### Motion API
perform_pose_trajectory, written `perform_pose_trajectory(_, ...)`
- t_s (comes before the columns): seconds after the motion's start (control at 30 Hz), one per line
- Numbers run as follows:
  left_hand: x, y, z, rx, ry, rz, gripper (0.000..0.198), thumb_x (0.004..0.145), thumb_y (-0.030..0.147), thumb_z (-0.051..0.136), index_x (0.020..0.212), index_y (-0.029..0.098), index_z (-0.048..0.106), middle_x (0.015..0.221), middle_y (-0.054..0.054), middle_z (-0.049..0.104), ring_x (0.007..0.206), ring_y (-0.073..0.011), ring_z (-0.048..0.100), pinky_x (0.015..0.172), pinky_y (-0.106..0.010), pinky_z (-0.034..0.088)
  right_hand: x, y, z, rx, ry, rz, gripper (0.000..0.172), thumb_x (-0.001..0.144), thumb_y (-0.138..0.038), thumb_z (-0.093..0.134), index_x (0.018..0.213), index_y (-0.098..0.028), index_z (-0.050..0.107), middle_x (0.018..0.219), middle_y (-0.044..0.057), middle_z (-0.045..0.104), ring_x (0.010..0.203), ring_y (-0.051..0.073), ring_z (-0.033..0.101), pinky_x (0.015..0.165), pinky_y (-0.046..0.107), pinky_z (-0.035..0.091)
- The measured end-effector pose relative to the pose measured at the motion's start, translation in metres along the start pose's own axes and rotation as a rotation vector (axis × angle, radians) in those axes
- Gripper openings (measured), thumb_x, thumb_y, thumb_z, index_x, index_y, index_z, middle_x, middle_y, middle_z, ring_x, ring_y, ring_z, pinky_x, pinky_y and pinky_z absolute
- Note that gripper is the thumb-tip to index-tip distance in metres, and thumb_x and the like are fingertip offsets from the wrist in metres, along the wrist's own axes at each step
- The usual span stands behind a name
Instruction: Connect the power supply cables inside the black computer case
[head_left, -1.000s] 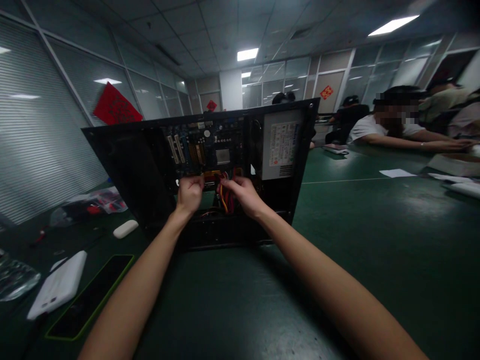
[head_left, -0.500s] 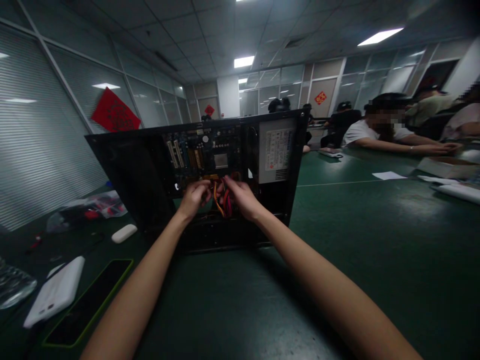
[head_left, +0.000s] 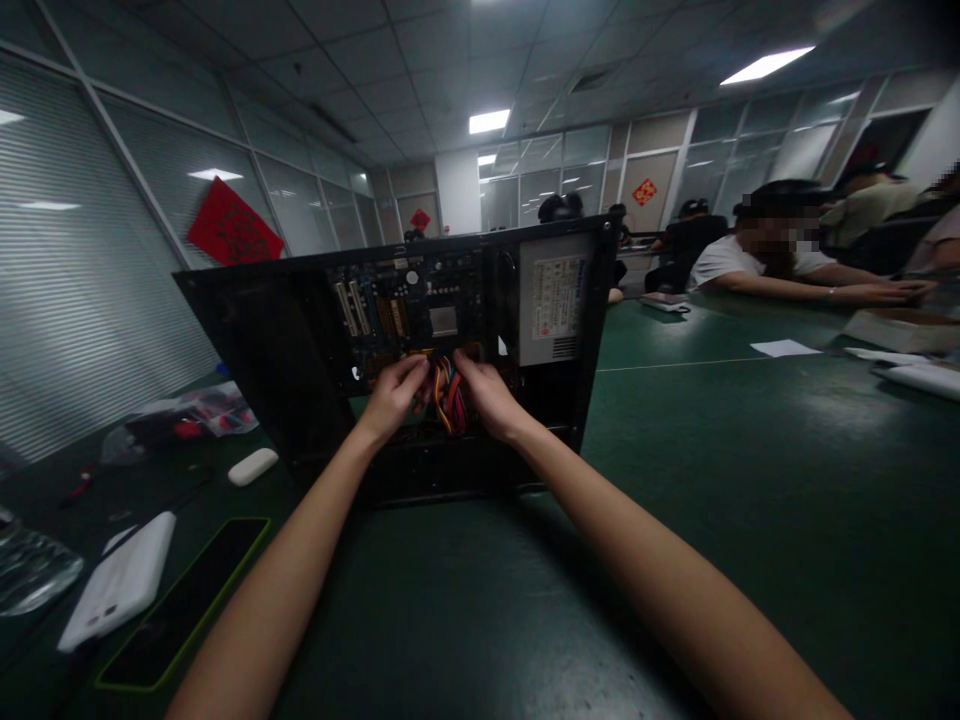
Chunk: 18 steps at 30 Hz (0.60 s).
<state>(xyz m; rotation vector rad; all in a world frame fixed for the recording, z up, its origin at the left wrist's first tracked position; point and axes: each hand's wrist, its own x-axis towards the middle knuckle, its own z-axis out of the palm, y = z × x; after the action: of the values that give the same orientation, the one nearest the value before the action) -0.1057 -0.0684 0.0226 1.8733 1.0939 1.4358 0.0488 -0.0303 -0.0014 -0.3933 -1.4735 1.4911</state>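
A black computer case (head_left: 262,370) stands open on the green table, its inside facing me. Within it are a motherboard (head_left: 405,305) and, at the upper right, a silver power supply (head_left: 553,300). A bundle of red, yellow and black cables (head_left: 450,397) hangs between my hands in front of the board's lower edge. My left hand (head_left: 396,395) is closed at the left side of the bundle, its fingertips pinched on the cables. My right hand (head_left: 487,393) is closed round the bundle's right side, with its fingers partly hidden behind the cables.
At the left on the table (head_left: 645,500) lie a green-edged phone (head_left: 184,605), a white device (head_left: 120,580), a white oval case (head_left: 253,467), a clear container (head_left: 34,565) and plastic bags (head_left: 187,415). At the right are a paper (head_left: 785,348), an open box (head_left: 900,330) and seated people.
My left hand has shifted slightly right, closer to the cables, and its fingers have come together. The cable bundle is fanned wider between my hands. The case has barely moved.
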Motion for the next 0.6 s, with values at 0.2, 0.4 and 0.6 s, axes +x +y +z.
perform_pose_trajectory(0.2,0.001,-0.005,0.000,0.047,0.009,0.027,0.045,0.089,0.061,0.059,0.074,0.019,0.057,0.060,0.001,0.052,0.048,-0.0112,0.043,0.042,-0.024,0.032,0.000,0.001,0.000,0.011,0.011,-0.004,0.067,0.073,-0.083,0.060,0.072,-0.017,0.068,0.069,0.006,0.070,0.063,0.017,0.063,0.059,0.027,0.046)
perform_pose_trajectory(0.4,0.003,-0.011,0.001,0.089,0.031,0.041,0.044,0.092,0.062,0.055,0.084,0.019,0.059,0.064,0.002,0.054,0.047,-0.0104,0.043,0.042,-0.024,0.031,0.001,0.003,-0.001,0.005,0.016,0.007,0.066,0.075,-0.081,0.059,0.070,-0.016,0.067,0.065,0.005,0.068,0.053,0.013,0.056,0.053,0.026,0.044)
perform_pose_trajectory(0.6,0.003,-0.011,0.001,0.085,0.053,0.042,0.043,0.090,0.061,0.059,0.087,0.018,0.064,0.062,0.003,0.052,0.044,-0.0097,0.042,0.043,-0.024,0.031,-0.002,0.000,0.000,-0.045,-0.020,0.003,0.066,0.077,-0.081,0.055,0.072,-0.017,0.067,0.065,0.005,0.068,0.056,0.015,0.060,0.052,0.026,0.045)
